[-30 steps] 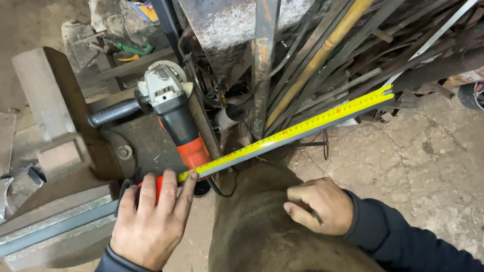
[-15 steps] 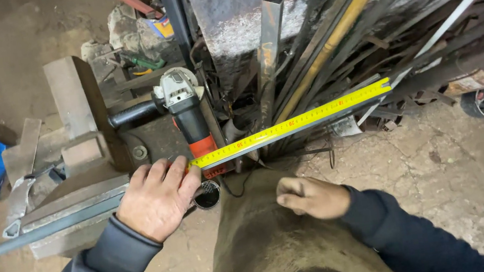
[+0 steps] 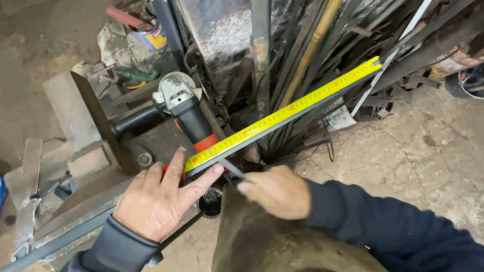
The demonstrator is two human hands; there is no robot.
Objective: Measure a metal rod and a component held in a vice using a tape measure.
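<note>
Right hand [image 3: 275,191] now nearer yellow tape [image 3: 283,114]

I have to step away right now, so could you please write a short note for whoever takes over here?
Left hand: pressed flat, fingers spread, pinning the near end of the yellow tape measure onto the long metal bar.
Right hand: closed on a thin marking tool, tip beside the tape's near end.
The tape lies stretched along the bar toward the stacked metal rods. The angle grinder lies untouched behind.
Done: tape laid out and held.
Left: no mark is visible on the bar yet.
</note>
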